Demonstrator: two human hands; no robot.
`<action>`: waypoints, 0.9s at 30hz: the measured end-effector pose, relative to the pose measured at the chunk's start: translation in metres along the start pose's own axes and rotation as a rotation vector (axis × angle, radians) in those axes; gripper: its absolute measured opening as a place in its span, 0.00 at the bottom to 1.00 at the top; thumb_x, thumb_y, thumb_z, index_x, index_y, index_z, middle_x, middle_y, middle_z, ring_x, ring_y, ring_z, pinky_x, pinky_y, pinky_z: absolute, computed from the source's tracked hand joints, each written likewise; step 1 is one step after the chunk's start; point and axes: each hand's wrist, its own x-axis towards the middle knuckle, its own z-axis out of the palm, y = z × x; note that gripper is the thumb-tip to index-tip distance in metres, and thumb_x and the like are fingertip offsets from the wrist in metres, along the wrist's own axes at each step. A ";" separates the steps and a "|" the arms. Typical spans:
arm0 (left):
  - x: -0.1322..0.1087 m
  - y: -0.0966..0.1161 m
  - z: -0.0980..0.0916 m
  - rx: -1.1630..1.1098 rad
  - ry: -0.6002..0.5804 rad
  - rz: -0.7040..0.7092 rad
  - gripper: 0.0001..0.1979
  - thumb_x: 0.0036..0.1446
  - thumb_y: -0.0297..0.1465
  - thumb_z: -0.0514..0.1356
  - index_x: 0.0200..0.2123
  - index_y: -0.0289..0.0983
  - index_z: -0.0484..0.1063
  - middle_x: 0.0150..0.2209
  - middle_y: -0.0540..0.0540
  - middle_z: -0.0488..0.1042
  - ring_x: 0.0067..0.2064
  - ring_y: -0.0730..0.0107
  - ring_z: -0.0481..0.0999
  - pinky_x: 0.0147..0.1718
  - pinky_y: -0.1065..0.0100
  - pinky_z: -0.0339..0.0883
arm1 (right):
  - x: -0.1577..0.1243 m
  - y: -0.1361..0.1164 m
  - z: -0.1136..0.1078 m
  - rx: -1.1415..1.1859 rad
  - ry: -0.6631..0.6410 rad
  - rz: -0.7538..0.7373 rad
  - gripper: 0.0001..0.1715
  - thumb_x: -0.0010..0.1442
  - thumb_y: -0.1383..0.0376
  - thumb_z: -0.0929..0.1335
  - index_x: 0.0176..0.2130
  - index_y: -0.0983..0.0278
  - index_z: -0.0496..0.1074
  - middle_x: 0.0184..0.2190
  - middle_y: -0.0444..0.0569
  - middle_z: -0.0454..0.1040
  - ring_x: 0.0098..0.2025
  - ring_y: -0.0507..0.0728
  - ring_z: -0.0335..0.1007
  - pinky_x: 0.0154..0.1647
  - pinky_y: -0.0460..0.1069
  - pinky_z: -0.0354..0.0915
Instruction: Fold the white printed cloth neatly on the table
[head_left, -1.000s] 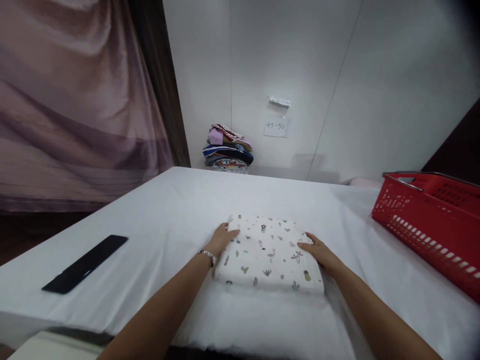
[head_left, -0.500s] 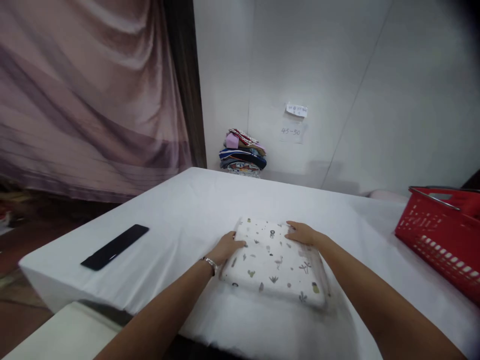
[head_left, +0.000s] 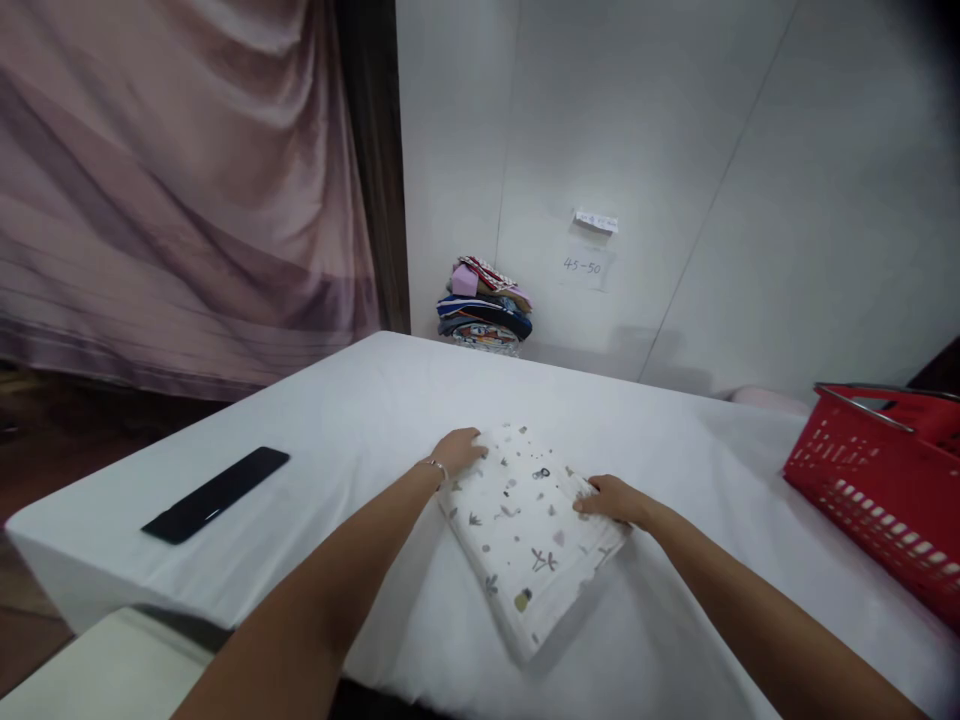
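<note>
A folded white cloth [head_left: 525, 525] with small printed figures lies on the white-covered table [head_left: 360, 420], turned at an angle so one corner points toward me. My left hand [head_left: 459, 449], with a bracelet at the wrist, grips the cloth's far left corner. On the cloth's right edge my right hand [head_left: 609, 497] is closed, with its fingers curled over the fabric.
A flat black bar [head_left: 215, 493] lies on the table at the left. A red plastic basket [head_left: 877, 480] stands at the right edge. A pile of folded clothes [head_left: 484, 305] sits by the wall behind the table. A pink curtain hangs at the left.
The cloth has been turned clockwise, its near corner now pointing toward me. My left hand moved to the far corner and my right hand came nearer along the right edge.
</note>
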 end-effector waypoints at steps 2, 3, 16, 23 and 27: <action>-0.014 -0.003 0.005 0.033 0.049 0.029 0.20 0.51 0.37 0.56 0.47 0.37 0.67 0.51 0.40 0.67 0.53 0.55 0.64 0.52 0.61 0.53 | -0.003 -0.001 0.000 0.029 0.032 -0.001 0.19 0.44 0.57 0.70 0.35 0.66 0.72 0.37 0.52 0.75 0.40 0.62 0.70 0.35 0.49 0.64; -0.022 -0.004 0.007 0.058 0.084 0.054 0.20 0.53 0.37 0.55 0.48 0.37 0.66 0.53 0.40 0.66 0.55 0.56 0.62 0.53 0.61 0.50 | -0.003 -0.001 0.000 0.053 0.034 -0.001 0.19 0.44 0.57 0.70 0.35 0.66 0.71 0.37 0.52 0.75 0.40 0.62 0.70 0.35 0.49 0.65; -0.078 -0.005 0.053 0.359 0.145 0.355 0.26 0.59 0.45 0.45 0.57 0.41 0.58 0.60 0.45 0.56 0.62 0.59 0.50 0.58 0.51 0.36 | 0.000 0.021 0.003 0.412 -0.026 0.072 0.24 0.46 0.53 0.70 0.39 0.68 0.72 0.37 0.54 0.76 0.37 0.59 0.72 0.34 0.48 0.66; -0.086 -0.006 0.050 0.233 0.251 0.308 0.20 0.59 0.40 0.47 0.52 0.39 0.64 0.59 0.45 0.59 0.61 0.61 0.51 0.59 0.54 0.40 | -0.001 0.026 0.002 0.367 0.016 0.044 0.23 0.44 0.53 0.71 0.36 0.67 0.72 0.37 0.52 0.76 0.38 0.59 0.71 0.35 0.48 0.65; -0.095 -0.014 0.050 0.100 0.492 0.065 0.21 0.56 0.37 0.52 0.52 0.37 0.63 0.60 0.42 0.56 0.62 0.60 0.51 0.58 0.57 0.46 | -0.005 0.021 -0.003 0.388 -0.029 0.047 0.26 0.43 0.51 0.71 0.38 0.66 0.72 0.41 0.54 0.74 0.41 0.60 0.71 0.37 0.49 0.65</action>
